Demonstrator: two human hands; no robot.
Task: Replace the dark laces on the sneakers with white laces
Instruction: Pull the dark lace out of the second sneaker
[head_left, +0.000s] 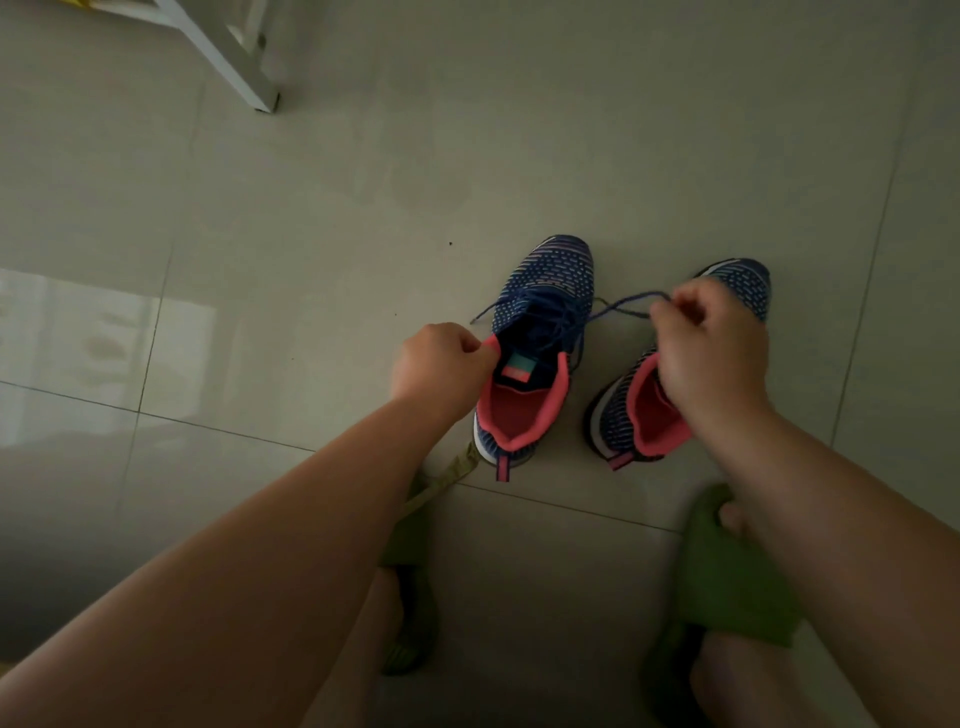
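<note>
Two blue knit sneakers with pink collars stand on the tiled floor. The left sneaker (540, 291) has a loosened dark blue lace (618, 306) running out to the right. My left hand (441, 369) pinches the pink collar edge of that sneaker on its left side. My right hand (711, 343) pinches the free end of the dark lace, raised above the right sneaker (743, 280), which it partly hides. No white lace is in view.
My feet in green slippers (727, 566) stand on the floor (311, 234) just behind the sneakers. An olive strap (447, 478) lies by the left sneaker's heel. A white furniture leg (234, 62) stands at the far left.
</note>
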